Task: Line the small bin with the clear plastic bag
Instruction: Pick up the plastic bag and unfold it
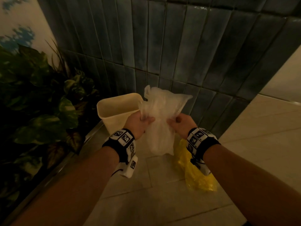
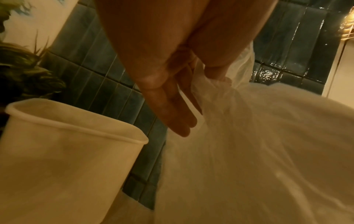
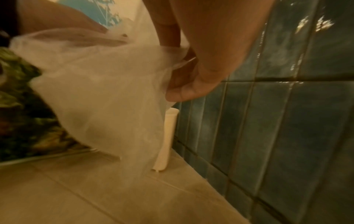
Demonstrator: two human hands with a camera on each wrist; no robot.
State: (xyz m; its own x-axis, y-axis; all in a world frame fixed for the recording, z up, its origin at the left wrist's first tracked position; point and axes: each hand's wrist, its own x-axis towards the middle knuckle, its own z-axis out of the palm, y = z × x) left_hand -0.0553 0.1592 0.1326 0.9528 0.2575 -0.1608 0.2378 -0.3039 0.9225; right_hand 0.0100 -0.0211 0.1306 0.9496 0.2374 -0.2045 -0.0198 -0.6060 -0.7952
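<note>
A small cream bin [image 1: 117, 110] stands on the floor against the blue tiled wall, its inside bare. To its right and above the floor hangs the clear plastic bag [image 1: 161, 121], crumpled, held between both hands. My left hand [image 1: 141, 122] pinches the bag's left edge with thumb and a finger, the other fingers straight [image 2: 172, 112]. My right hand [image 1: 178, 122] grips the bag's right edge with curled fingers [image 3: 187, 91]. From the left wrist the bin [image 2: 63, 159] shows close at lower left, the bag [image 2: 258, 151] at right. The right wrist view has the bag [image 3: 99, 94] hiding most of the bin [image 3: 168, 136].
A yellow plastic bag [image 1: 197, 175] lies on the beige floor tiles under my right wrist. Dark leafy plants [image 1: 35, 101] behind a metal edge fill the left side. The blue tiled wall [image 1: 179, 46] stands just behind the bin. Open floor [image 1: 260, 128] stretches to the right.
</note>
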